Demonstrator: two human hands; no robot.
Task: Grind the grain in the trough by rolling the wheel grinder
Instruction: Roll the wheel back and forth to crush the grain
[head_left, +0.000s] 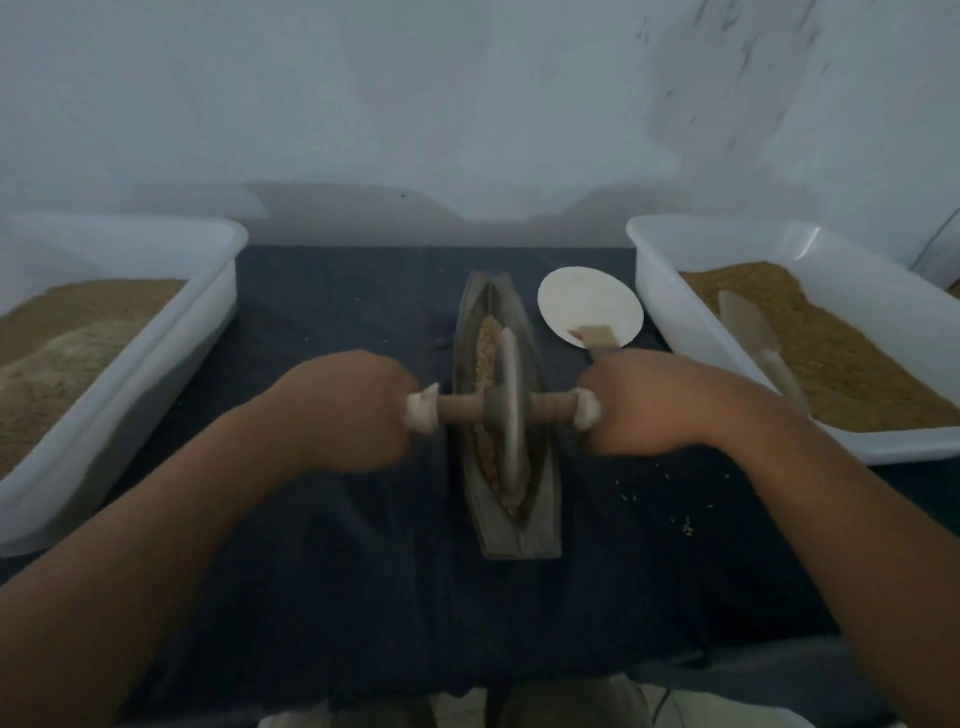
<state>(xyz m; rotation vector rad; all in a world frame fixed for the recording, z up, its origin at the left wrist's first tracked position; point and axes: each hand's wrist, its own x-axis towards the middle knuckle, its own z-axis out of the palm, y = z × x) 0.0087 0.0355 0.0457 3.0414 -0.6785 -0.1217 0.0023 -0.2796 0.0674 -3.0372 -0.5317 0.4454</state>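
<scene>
wall: pale, smudged at right | table cloth: dark blue | light: dim

**Two hands hold a wheel grinder in a trough of grain**

Seen from above, a narrow boat-shaped trough lies mid-table on dark cloth, pointing toward the far edge. A wheel grinder stands upright in it on a strip of tan grain. The left hand and right hand each grip one end of its wooden axle. White tubs of brown meal sit along the left edge and right edge. A white plate lies between the trough and the right-edge tub.
</scene>
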